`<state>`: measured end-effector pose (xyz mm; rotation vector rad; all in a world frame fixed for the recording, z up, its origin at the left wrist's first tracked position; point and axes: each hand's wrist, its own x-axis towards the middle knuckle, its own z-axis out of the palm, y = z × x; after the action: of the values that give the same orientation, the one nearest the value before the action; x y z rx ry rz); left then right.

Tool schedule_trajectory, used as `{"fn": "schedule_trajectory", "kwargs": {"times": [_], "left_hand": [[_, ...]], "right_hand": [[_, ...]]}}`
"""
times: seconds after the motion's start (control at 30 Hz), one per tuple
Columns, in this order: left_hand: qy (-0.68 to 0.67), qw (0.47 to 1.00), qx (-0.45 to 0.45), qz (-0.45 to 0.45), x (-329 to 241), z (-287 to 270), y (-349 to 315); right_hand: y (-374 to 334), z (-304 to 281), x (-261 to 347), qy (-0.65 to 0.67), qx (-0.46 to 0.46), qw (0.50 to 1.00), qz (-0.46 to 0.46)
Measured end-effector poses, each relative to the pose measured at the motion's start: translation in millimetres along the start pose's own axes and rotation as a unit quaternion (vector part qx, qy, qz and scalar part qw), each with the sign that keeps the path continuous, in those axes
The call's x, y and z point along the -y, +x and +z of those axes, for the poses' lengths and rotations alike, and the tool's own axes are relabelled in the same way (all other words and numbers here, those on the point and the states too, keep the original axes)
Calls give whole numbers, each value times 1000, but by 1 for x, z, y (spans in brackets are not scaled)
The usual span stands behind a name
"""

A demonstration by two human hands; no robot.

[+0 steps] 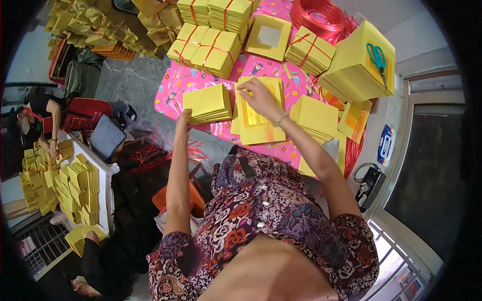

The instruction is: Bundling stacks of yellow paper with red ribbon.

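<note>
At the pink table's near left edge, my left hand [184, 119] grips the corner of a neat stack of yellow paper [206, 103], its fingers partly hidden by the arm and the stack. To the right lies a flat pile of larger yellow sheets [261, 135], with a shiny gold square [255, 118] on top. Over that pile hovers my right hand [258, 98], fingers loosely bent and apart, with nothing visible in them. Another stack of yellow paper [315, 116] fans out by my right forearm.
Bundles tied with red ribbon [208, 47] stand at the back of the patterned table [168, 93]. Teal scissors [376, 60] rest on a tall yellow stack at right, near a red ribbon coil [319, 17]. At left, people work by a white table [106, 188] with yellow paper.
</note>
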<state>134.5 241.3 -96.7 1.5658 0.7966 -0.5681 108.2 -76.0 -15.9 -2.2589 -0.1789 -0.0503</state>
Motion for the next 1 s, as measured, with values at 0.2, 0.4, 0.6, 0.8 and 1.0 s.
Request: {"fn": "schedule_trajectory", "kwargs": {"times": [0.2,0.4,0.6,0.8,1.0], "left_hand": [[30,996,-32,74,-7,0,2],[-64,946,-152,278,2,3,1],[144,824,-188,515,-34,77,-100],[-41,917,397,-5,30,205,-178],[-80,859,417,-287,75,301,-194]], "right_hand": [[-48,-87,-57,24,-67,997,42],[-98,-151,-97,-7,-110,984,139],[-157,-182,-159,-187,-120,960,173],[-176,-176,-185,202,-4,917,344],[-199,-147,-191,343,-47,887,307]]}}
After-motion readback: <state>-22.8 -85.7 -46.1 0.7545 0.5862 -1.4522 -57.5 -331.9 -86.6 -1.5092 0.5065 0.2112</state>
